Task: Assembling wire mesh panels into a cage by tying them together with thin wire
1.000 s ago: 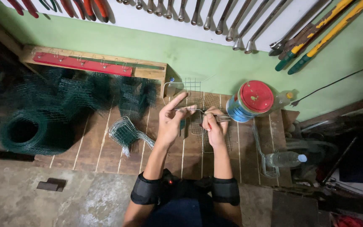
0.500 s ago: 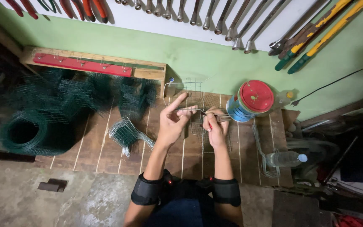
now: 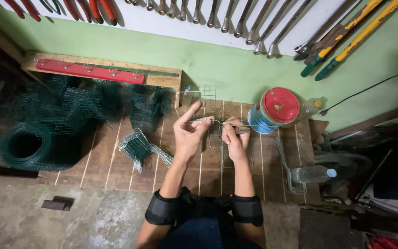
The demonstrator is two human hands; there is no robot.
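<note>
Two bare hands work over one wooden plank bench (image 3: 116, 161). The left hand (image 3: 187, 133) pinches the thin silver wire strand (image 3: 208, 121) between thumb and index finger, the other fingers raised. The right hand (image 3: 236, 138) is curled shut around a small tool, too hidden to identify, touching the same strand at 3 o'clock of the left hand. Under both hands lies one flat grey wire mesh panel (image 3: 215, 103).

One green wire mesh roll (image 3: 33, 147) sits at 9 o'clock. One blue spool with a red lid (image 3: 275, 110) stands at 2 o'clock. One clear plastic bottle (image 3: 312, 174) lies at 4 o'clock. The hanging wall tools are cut off at the top edge.
</note>
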